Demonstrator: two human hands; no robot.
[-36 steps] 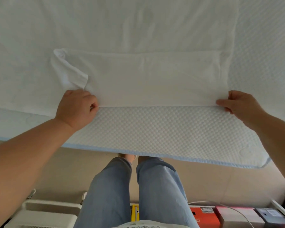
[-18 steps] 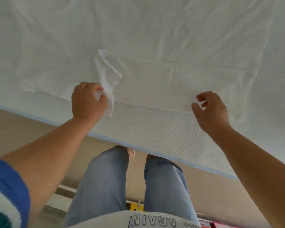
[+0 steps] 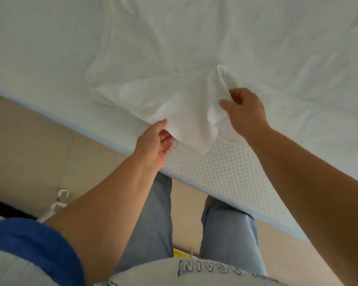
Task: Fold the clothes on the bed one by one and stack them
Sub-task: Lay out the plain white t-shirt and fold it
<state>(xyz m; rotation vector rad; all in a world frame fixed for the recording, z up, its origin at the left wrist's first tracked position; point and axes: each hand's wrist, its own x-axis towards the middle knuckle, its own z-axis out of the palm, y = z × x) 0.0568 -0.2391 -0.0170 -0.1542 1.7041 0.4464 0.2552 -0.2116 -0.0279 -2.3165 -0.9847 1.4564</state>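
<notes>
We count one white garment point(image 3: 186, 112) on one bed point(image 3: 225, 174), and two hands on it: one left hand point(image 3: 155, 141) and one right hand point(image 3: 244, 112). Below we see two legs in jeans point(image 3: 151, 219) and one white hanger point(image 3: 54, 205).

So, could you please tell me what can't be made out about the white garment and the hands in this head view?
- Left hand: its fingertips are tucked under the white garment, so the grip is hidden.
- Garment's outline: white on the white bed sheet, so its far edges blur into the wrinkles; its type is unclear.
- Right hand: seen from the back; it pinches a fold, but the fingertips are hidden.
- Any stack of folded clothes: none inside the frame edges.
</notes>
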